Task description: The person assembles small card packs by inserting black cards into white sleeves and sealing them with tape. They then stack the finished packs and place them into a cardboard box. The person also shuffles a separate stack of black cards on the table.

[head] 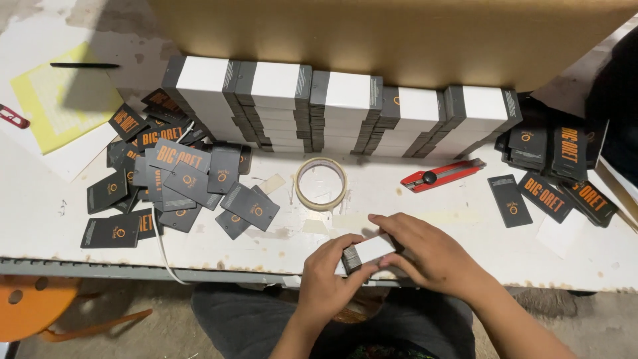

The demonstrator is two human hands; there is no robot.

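Below, worn white table, orange stool, perhaps concrete floor

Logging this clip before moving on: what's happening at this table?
A person holds a small bundle of dark cards wrapped in white paper at the table's near edge, left hand gripping its end, right hand over it. Finished wrapped bundles line the back; loose dark cards, a tape roll and a red utility knife lie around.

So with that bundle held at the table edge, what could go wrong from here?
The small white-banded stack of dark cards sits at the white table's front edge, pinched between left hand and right hand; a loose grip could drop cards onto the lap. The red utility knife lies just beyond the right hand, blade state unclear.
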